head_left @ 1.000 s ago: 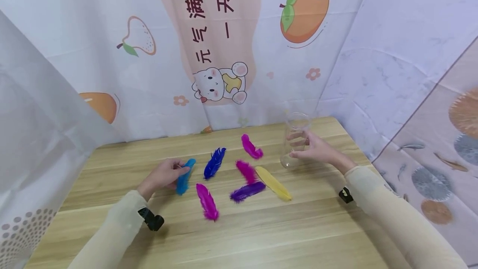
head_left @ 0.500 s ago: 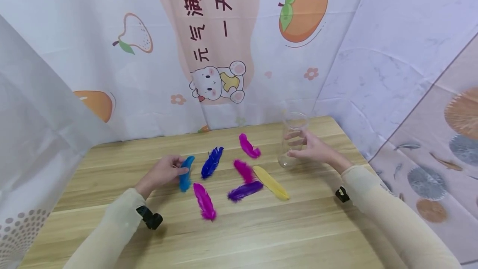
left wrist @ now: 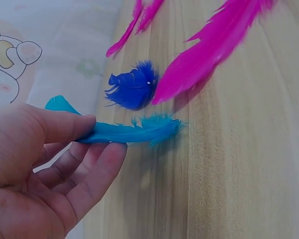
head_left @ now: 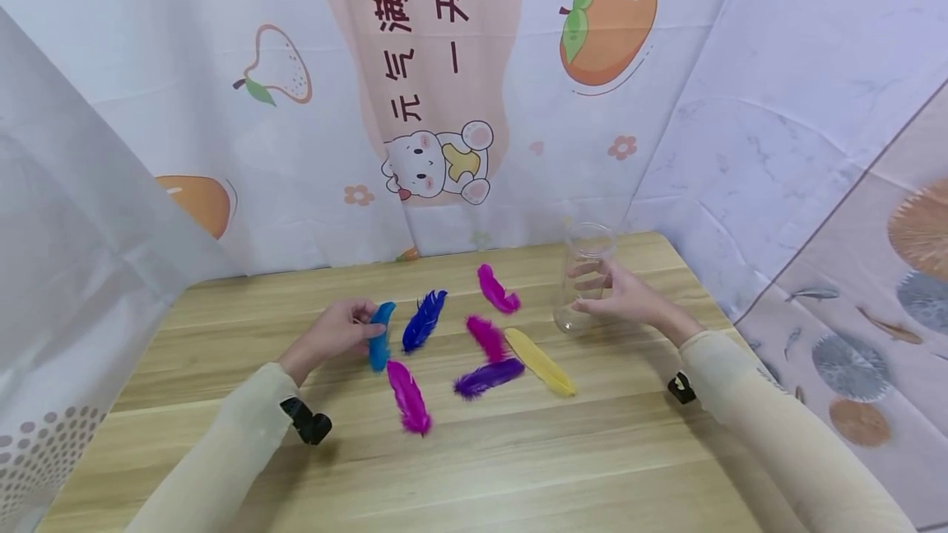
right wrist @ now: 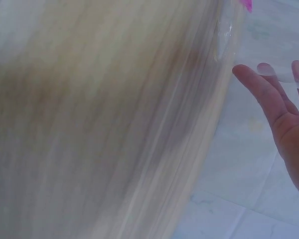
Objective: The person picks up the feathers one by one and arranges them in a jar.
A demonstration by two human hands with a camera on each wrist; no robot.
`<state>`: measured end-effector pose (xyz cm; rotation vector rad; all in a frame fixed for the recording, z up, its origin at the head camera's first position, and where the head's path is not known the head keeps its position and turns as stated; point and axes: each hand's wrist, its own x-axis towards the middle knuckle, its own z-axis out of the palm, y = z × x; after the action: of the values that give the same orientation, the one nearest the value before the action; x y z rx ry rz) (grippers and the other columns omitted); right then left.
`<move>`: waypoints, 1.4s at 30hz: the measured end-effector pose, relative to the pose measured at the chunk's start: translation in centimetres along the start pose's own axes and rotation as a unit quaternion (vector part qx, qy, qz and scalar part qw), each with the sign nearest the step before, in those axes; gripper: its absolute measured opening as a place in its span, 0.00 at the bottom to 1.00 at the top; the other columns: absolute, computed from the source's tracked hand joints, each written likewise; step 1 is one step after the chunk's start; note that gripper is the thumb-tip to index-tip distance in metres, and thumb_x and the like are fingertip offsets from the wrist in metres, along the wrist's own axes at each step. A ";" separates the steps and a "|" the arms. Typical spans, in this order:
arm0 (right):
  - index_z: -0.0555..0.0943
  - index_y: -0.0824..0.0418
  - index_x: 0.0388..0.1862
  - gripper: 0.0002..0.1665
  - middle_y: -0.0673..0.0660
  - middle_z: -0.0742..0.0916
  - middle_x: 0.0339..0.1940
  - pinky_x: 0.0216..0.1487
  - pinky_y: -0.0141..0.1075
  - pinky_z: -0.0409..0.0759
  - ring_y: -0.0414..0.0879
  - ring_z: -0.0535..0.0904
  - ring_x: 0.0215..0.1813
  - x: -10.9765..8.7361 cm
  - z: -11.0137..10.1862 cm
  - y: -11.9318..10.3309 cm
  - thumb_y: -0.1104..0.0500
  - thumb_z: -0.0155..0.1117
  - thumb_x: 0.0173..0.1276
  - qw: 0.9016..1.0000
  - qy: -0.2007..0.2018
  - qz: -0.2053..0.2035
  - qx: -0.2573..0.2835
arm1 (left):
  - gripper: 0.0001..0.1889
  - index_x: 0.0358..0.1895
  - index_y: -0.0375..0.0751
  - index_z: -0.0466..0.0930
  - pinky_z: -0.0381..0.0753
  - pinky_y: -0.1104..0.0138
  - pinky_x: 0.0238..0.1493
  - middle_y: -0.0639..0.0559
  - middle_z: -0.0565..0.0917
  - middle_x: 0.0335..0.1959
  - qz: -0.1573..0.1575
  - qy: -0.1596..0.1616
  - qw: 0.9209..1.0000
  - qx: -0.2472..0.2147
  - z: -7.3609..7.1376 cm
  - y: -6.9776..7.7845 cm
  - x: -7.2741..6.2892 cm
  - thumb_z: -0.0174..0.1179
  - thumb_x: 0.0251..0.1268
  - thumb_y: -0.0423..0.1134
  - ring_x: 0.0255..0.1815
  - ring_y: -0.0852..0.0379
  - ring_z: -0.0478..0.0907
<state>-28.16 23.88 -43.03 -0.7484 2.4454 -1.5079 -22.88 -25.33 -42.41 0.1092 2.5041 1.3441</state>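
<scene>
The left hand (head_left: pixel 336 329) is pinching a light-blue feather (head_left: pixel 379 349) narrowly between thumb and fingers, holding it just above the table (head_left: pixel 518 467). The right hand (head_left: pixel 625 294) is curving its thumb and fingers widely round a clear jar (head_left: pixel 576 290), which is standing roughly upright near the far edge. So one feather seems to be picked up, while six are lying on the wood: a dark-blue feather (head_left: pixel 425 322), three pink feathers (head_left: pixel 409 399), a purple feather (head_left: pixel 489 378) and a yellow feather (head_left: pixel 541 362). No feather is showing inside the jar.
</scene>
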 end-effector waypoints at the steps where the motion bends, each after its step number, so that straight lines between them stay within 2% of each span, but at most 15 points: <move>1: 0.55 0.54 0.79 0.55 0.67 0.77 0.65 0.53 0.52 0.84 0.69 0.77 0.63 0.0 0.0 0.0 0.62 0.78 0.60 1.000 0.001 0.000 -0.001 | 0.13 0.53 0.29 0.77 0.88 0.57 0.42 0.42 0.75 0.42 0.001 -0.003 1.000 0.000 0.0 0.1 0.0 0.62 0.72 0.32 0.40 0.50 0.80; 7: 0.56 0.56 0.79 0.54 0.68 0.76 0.67 0.54 0.52 0.84 0.69 0.76 0.63 -0.2 0.2 0.3 0.61 0.78 0.61 1.000 0.006 0.006 -0.007 | 0.13 0.53 0.28 0.76 0.88 0.53 0.45 0.41 0.76 0.43 0.006 -0.017 1.000 -0.018 0.1 0.9 0.1 0.62 0.72 0.32 0.40 0.49 0.80; 18: 0.59 0.55 0.77 0.52 0.67 0.77 0.65 0.52 0.49 0.85 0.71 0.77 0.62 -0.2 0.4 1.1 0.60 0.79 0.60 1.000 0.003 -0.006 -0.002 | 0.12 0.53 0.28 0.76 0.88 0.53 0.42 0.42 0.76 0.42 0.019 -0.018 0.999 -0.028 1.1 0.7 0.7 0.61 0.72 0.30 0.37 0.51 0.81; 27: 0.57 0.54 0.78 0.53 0.69 0.75 0.66 0.52 0.50 0.85 0.72 0.76 0.62 -0.3 0.2 0.9 0.61 0.78 0.61 1.000 -0.002 -0.007 0.001 | 0.11 0.53 0.33 0.76 0.88 0.54 0.44 0.42 0.77 0.41 -0.015 -0.018 0.998 -0.057 1.4 1.8 1.0 0.59 0.76 0.37 0.36 0.50 0.84; 32: 0.58 0.56 0.78 0.53 0.70 0.75 0.66 0.52 0.50 0.85 0.72 0.76 0.62 -0.2 0.1 0.5 0.61 0.79 0.60 1.000 -0.002 -0.005 -0.001 | 0.12 0.55 0.31 0.74 0.88 0.52 0.45 0.41 0.76 0.40 -0.005 -0.029 0.997 -0.069 1.7 2.4 1.0 0.58 0.77 0.35 0.35 0.50 0.84; 42: 0.58 0.60 0.76 0.53 0.68 0.75 0.67 0.50 0.47 0.86 0.72 0.76 0.62 -0.2 0.0 0.0 0.60 0.79 0.60 1.000 -0.004 0.003 -0.004 | 0.09 0.51 0.34 0.73 0.89 0.58 0.40 0.43 0.74 0.38 0.003 -0.047 0.994 -0.100 3.2 2.9 1.7 0.57 0.77 0.36 0.32 0.52 0.79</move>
<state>-28.00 23.97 -43.04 -0.7467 2.4478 -1.4904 -23.76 -20.77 -42.11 0.1340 2.2818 1.5455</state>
